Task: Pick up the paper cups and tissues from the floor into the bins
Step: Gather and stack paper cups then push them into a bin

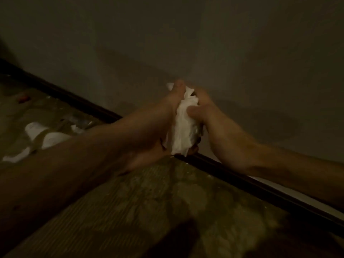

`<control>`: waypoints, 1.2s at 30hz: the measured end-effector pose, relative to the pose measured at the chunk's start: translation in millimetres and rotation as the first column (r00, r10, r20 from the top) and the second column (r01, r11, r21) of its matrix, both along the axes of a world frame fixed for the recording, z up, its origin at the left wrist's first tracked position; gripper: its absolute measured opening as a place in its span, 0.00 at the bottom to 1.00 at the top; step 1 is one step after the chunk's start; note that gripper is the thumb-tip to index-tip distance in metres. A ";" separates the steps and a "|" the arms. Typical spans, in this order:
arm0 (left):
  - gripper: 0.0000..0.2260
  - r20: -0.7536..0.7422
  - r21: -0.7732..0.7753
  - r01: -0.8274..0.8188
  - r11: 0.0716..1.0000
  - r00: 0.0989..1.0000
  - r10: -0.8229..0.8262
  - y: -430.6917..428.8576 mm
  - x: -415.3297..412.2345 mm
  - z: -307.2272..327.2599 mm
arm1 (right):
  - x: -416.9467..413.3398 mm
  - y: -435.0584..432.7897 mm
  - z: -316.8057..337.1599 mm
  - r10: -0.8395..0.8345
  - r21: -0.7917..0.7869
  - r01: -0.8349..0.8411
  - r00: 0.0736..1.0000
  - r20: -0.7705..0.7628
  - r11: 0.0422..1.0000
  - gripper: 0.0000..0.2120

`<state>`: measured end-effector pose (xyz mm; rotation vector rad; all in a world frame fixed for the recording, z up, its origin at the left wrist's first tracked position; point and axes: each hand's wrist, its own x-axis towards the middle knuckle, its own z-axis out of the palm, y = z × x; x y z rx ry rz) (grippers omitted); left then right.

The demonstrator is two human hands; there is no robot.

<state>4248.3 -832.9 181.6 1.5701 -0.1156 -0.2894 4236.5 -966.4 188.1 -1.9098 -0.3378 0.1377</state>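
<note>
Left forearm [55,174], nearest the lens, is extended diagonally across the mottled floor [167,202]. Two white paper cups [35,129] lying on the floor at left are partly hidden behind it. White scraps [16,157] and a small red item [23,99] are seen nearby. A dark baseboard [242,179] is set below the plain wall [223,43]. A crumpled tissue [183,127] is held off the floor, in front of the wall, between left hand [149,131] and right hand [214,127]. The fingers [203,98] of both are clenched on it. Its long axis is seen nearly upright in the view, upper end tilted slightly left.
</note>
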 end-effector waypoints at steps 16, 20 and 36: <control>0.30 -0.086 0.046 0.796 0.603 0.605 -0.792 -396.0 -188.6 64.6 | -312.9 -356.5 74.3 -0.587 -0.214 0.651 0.754 0.294 0.728 0.22; 0.34 -0.194 0.143 0.827 0.543 0.562 -0.804 -469.3 -252.4 25.7 | -383.5 -411.9 31.4 -0.703 -0.280 0.731 0.680 0.211 0.623 0.27; 0.18 0.274 0.701 0.620 0.351 0.220 -0.936 -540.8 -337.3 -93.5 | -480.7 -492.5 -88.5 -0.747 -0.858 0.443 0.655 0.113 0.259 0.35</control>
